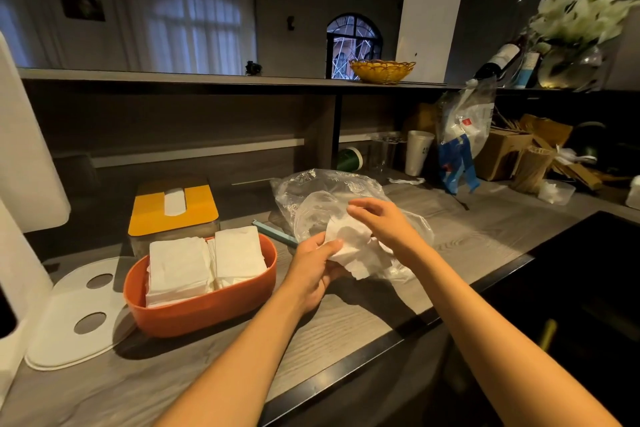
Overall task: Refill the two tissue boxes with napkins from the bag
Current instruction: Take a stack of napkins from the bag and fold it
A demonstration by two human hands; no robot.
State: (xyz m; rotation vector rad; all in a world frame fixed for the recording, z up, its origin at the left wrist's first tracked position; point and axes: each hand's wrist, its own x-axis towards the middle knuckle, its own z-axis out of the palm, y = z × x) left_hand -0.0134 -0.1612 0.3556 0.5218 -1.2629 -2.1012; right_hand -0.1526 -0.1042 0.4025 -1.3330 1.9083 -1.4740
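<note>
White napkins (pixel 349 250) sit pinched in your left hand (pixel 313 265), right hand (pixel 379 224) loose over the bag (pixel 322 191); next, I think, into the orange box (pixel 207 308).

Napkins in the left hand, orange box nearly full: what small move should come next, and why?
Probably carry the napkins that the left hand grips across to the orange box, which stands open with its lid off beside it. The right hand is open over the bag.
</note>
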